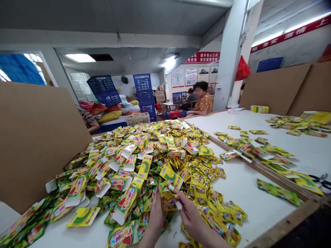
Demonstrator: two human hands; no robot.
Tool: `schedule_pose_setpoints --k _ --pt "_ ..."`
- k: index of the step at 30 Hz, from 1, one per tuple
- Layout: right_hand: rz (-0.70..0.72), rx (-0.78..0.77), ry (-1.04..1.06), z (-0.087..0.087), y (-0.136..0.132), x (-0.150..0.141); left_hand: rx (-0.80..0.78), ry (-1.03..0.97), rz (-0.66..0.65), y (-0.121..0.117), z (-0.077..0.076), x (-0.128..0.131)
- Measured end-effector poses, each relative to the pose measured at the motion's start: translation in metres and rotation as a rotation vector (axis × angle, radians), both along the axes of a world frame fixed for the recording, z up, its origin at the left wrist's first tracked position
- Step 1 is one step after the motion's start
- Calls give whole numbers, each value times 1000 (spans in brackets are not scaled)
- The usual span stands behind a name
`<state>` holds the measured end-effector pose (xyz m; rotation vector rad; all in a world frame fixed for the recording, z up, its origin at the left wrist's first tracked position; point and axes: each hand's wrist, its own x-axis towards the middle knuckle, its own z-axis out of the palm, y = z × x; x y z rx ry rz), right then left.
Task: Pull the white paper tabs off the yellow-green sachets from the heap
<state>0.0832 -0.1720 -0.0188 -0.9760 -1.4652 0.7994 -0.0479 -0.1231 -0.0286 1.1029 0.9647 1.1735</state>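
Note:
A large heap of yellow-green foil sachets [144,165] covers the white table [253,203], many with white paper tabs. At the heap's near edge, my left hand [156,220] and my right hand [192,217] grip a small bunch of the sachets [167,198] between them. My right fingers pinch near a white tab. Part of the bunch is hidden by my fingers. Looser strips of sachets [253,151] lie to the right, beyond a raised wooden strip [261,168].
Cardboard panels [33,137] stand at the table's left. Black-handled scissors [320,181] lie at the right. A seated co-worker [203,103] in a patterned shirt is beyond the table, and a forearm [90,120] shows at the left. Blue crates [143,93] are stacked behind.

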Motion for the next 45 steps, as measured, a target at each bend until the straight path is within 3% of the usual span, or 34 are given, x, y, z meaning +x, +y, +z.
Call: schedule_pose_setpoints --k 6,13,17,21,23,25,29,31,33,35,39,40,42,45 --pt "26 -8 -374 18 -2 8 -80 -127 -17 -1 1 1" --pt "68 -45 -632 50 20 41 8 -9 -80 8 6 -10" --pt "25 -64 -803 46 29 39 51 69 -125 4 4 -8" --pt "-23 -112 -843 36 27 30 117 135 -147 3 1 -5" --pt "-55 -116 -821 34 25 30 141 154 -145 3 1 -5" --pt "-38 -153 -671 33 24 32 166 165 -171 2 3 -6" --pt "356 -364 -61 33 28 33 344 300 -228 -8 10 -5" --pt "462 -396 33 33 28 30 446 442 -257 -16 17 -4" --pt "452 -383 54 34 27 27 497 561 -259 -20 27 -8" --pt "407 -369 101 36 25 28 509 661 -157 -20 36 -20" --pt "317 -408 216 34 21 45 522 1151 363 -5 42 -74" --pt "309 -429 249 31 19 50 521 1308 418 0 39 -89" --pt "309 -465 321 26 14 56 493 1526 383 6 30 -114" --pt "332 -506 425 18 1 50 608 1626 298 2 22 -127"
